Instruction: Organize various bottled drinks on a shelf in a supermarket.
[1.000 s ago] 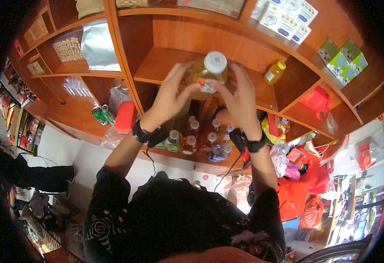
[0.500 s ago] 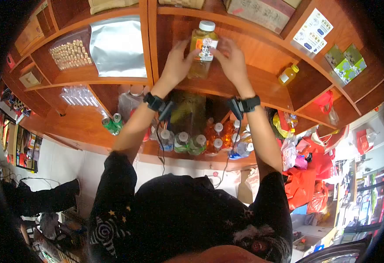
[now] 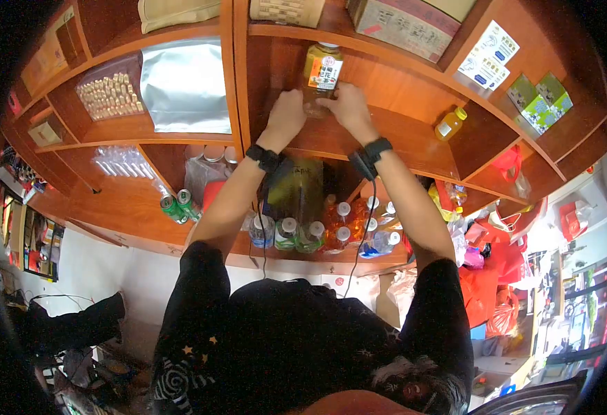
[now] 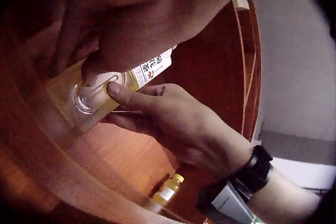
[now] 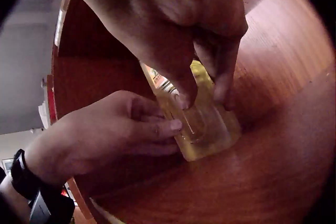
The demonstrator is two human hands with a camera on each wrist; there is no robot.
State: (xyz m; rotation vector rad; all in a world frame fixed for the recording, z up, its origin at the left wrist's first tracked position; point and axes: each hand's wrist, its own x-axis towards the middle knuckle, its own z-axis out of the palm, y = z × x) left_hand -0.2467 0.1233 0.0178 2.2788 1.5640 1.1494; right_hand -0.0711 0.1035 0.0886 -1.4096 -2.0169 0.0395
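**Grip drops low as placing seems nearly done**

The left hand (image 3: 286, 114) and right hand (image 3: 350, 112) both grip the lower part of a clear plastic bottle of yellow drink with a white label (image 3: 322, 72). Half a second ago they held it higher, beside the label. It now apparently stands on the reddish-brown wooden shelf (image 3: 400, 135), left of a small yellow-capped bottle (image 3: 450, 124).
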